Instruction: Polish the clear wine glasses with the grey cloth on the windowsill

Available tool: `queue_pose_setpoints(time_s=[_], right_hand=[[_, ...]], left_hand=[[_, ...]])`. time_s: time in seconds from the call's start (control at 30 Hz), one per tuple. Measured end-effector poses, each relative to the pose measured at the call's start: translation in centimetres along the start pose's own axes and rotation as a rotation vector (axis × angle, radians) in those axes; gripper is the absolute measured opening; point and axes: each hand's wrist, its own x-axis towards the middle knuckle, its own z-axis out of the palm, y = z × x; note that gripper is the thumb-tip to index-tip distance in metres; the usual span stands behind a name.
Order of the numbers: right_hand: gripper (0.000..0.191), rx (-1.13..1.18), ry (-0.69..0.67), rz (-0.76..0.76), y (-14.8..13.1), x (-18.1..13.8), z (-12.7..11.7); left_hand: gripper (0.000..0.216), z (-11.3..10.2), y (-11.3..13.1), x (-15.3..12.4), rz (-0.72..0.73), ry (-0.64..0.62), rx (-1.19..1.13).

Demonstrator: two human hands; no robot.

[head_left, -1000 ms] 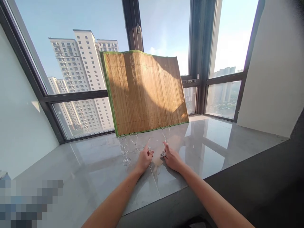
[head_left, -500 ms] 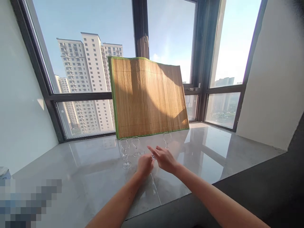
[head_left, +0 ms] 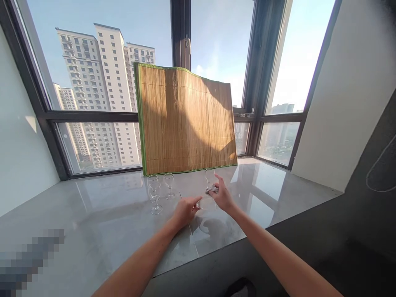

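My left hand [head_left: 186, 211] is closed low over the ledge, its fingers pinching a clear stemmed glass [head_left: 200, 203]. Most of that glass is faint against the shiny tile. My right hand [head_left: 223, 196] grips a small crumpled white cloth [head_left: 211, 190], with the index finger pointing up. Just behind the cloth stands another stemmed glass [head_left: 210, 175], partly covered by the right hand. To the left of my hands are several upright stemmed glasses, among them a front one [head_left: 156, 209] and one farther back [head_left: 169, 186].
A bamboo mat [head_left: 187, 123] with green edging leans against the window behind the glasses. The grey tiled ledge [head_left: 108, 222] ends at a front edge near my forearms. White walls flank it on both sides.
My right hand has drawn away from the left, up and to the right, and the white cloth now shows in it. The view has shifted slightly.
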Motion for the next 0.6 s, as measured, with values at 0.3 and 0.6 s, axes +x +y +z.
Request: queue_pose_setpoints(time_s=[0.3,0.6], right_hand=[[0.085,0.508,-0.102,0.344,-0.4,-2.7,0.8],[0.064,0.159,0.174,0.006,-3.8,-2.7,0.5]], left_hand=[[0.041,0.4,-0.1,0.2,-0.152,0.104,-0.327],[0.041,0.2,-0.2,0.1,-0.242,0.129,-0.181]])
